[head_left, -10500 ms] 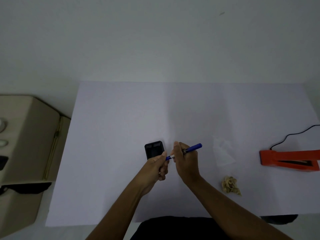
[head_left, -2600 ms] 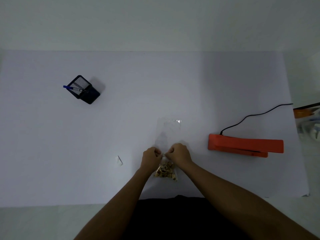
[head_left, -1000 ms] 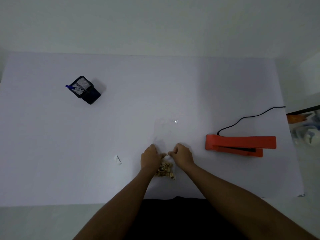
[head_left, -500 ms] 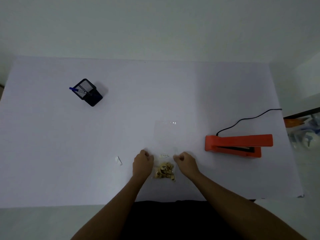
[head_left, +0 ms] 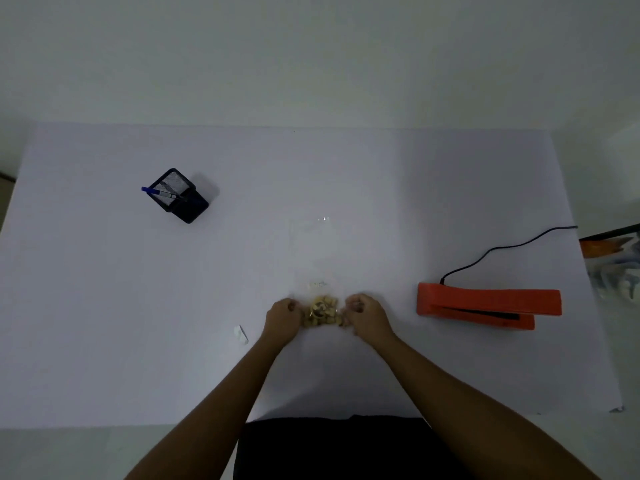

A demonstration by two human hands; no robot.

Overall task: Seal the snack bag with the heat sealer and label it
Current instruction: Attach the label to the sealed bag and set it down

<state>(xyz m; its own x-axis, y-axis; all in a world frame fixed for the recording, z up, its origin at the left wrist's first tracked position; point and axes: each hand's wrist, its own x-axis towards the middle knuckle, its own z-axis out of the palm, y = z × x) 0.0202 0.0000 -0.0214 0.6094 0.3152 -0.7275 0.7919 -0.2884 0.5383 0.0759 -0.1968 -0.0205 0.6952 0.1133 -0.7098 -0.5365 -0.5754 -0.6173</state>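
Left hand (head_left: 284,317), right hand (head_left: 365,315) closed onto filmy bag (head_left: 317,271)

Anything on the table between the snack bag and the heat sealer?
Nothing visible. Only bare table lies between the snack bag and the heat sealer to its right. The pen holder and paper scrap lie left of it, out of the way.
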